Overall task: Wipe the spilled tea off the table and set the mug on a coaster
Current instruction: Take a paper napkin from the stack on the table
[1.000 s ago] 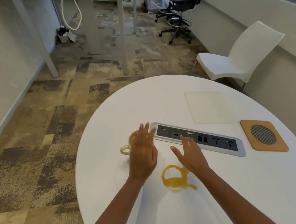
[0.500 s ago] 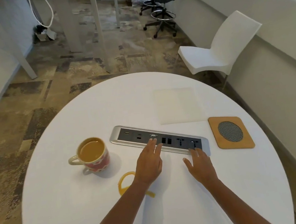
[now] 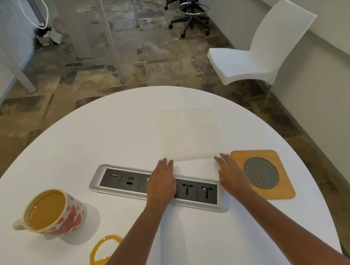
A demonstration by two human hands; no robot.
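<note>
- Head view: a round white table (image 3: 124, 128) carries a mug (image 3: 52, 213), a spill (image 3: 103, 252), a cloth (image 3: 189, 133), a coaster (image 3: 261, 173) and a sunken socket strip (image 3: 154, 187).
- Mug: cream, with pink-red blotches, filled nearly to the brim with amber tea. It stands upright near the table's left edge, its handle pointing left toward that edge.
- Spill: an amber ring of tea with a small tail, lying on the table just toward the near edge from the mug, partly hidden by the left forearm.
- Cloth: a pale, flat, nearly square sheet, hardly darker than the table, lying beyond the strip toward the far edge; its sides run roughly square to the near edge.
- Coaster: a tan wooden square with rounded corners and a round grey mesh centre, flat near the table's right edge, slightly turned.
- Left hand (image 3: 162, 184): flat, palm down, fingers straight and together, holding nothing; it lies over the middle of the strip with fingertips at the cloth's near-left corner.
- Right hand (image 3: 231, 175): also spread flat and empty, fingertips at the cloth's near-right corner, just left of the coaster.
- Whether the fingertips touch the cloth I cannot tell.
- Mug and spill lie well apart from both hands, to the left.
- Strip's long axis runs left to right, slanting toward the near edge at its right end.
</note>
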